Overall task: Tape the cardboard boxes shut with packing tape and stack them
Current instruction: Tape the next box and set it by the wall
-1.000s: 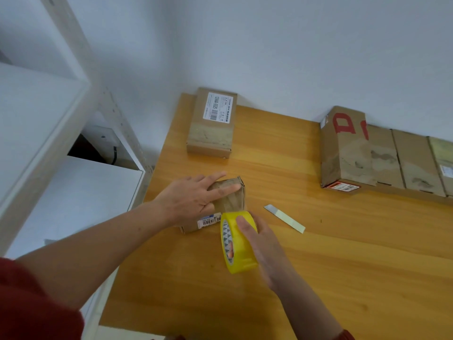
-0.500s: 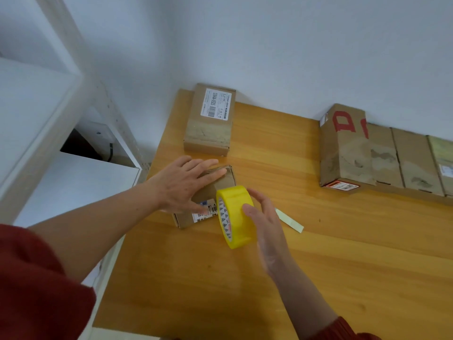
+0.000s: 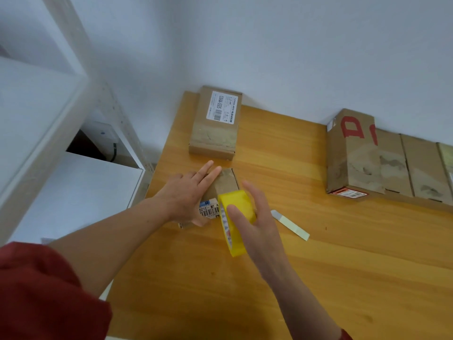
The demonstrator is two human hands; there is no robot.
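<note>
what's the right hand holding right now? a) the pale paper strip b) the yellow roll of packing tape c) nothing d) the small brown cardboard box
b: the right hand grips the yellow roll of packing tape, thumb over its rim, while the flat left hand presses on the small brown cardboard box and the pale paper strip lies untouched on the wooden table.

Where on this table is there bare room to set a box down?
Bare wood: the near half of the table, this side of the right hand, and the back stretch between the labelled box and the row of boxes. Crowded: left middle, where the left hand presses the small box, tape roll and pale strip alongside.
</note>
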